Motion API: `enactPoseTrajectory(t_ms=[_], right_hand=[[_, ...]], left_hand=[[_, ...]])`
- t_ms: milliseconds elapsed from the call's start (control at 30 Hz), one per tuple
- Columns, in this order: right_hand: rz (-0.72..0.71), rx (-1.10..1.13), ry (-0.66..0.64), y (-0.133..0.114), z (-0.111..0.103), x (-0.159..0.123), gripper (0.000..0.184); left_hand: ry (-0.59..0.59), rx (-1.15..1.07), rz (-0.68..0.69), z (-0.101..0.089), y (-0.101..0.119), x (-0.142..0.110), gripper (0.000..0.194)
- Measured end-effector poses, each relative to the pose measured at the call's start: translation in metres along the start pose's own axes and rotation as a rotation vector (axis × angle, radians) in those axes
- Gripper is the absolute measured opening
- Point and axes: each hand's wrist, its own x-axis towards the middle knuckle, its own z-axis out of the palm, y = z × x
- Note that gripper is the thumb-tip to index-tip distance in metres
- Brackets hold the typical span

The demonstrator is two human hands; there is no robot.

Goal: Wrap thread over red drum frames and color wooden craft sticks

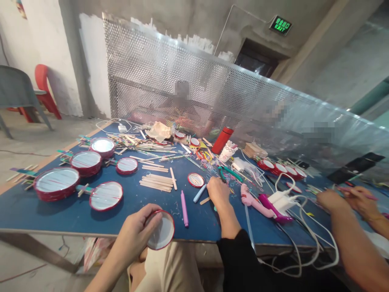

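My left hand (pixel 142 229) holds a shallow, round, red-rimmed disc (pixel 162 233) above my lap at the table's front edge, with the thumb over its whitish face. My right hand (pixel 218 192) rests on the blue table, fingers curled down; what they grip, if anything, is hidden. A wooden craft stick (pixel 205 200) reaches out from beside that hand. Close by lie a light blue pen-like tube (pixel 199 193) and a purple one (pixel 184 209). Just behind them is a small red-rimmed dish (pixel 195 180) with bits of wood in it.
Drum-like red-rimmed pieces (pixel 56 184) with stick handles stand left. Craft sticks (pixel 155 182) lie mid-table. A red bottle (pixel 223 140) stands behind teal-handled pliers (pixel 232 174). A pink glue gun (pixel 255 202), white power strip (pixel 281 200), cables and a co-worker's hands (pixel 332 200) are right.
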Motion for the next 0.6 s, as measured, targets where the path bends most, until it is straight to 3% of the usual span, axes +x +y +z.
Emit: enactPoseTrajectory(t_ms=[100,167,300,433,600], right_hand=[[0.002,0.382,0.031,-0.003,-0.009,-0.019,0.029],[-0.083,0.651,-0.044,-0.01,-0.013,-0.042,0.037],[-0.258,1.058,-0.35,-0.037,-0.013,-0.097,0.048],[-0.199,1.519,-0.735,-0.063,-0.008,-0.134,0.046],[-0.147,1.561,-0.881,-0.076,0.002,-0.145,0.048]], left_hand=[[0.02,-0.017,-0.009,0.0,0.004,-0.002,0.032],[0.009,-0.061,-0.014,0.0,0.004,-0.004,0.03],[-0.048,-0.252,-0.034,-0.003,-0.004,-0.007,0.027],[-0.091,-0.555,-0.062,-0.008,-0.011,-0.012,0.045],[-0.137,-0.735,-0.115,-0.01,-0.011,-0.015,0.053]])
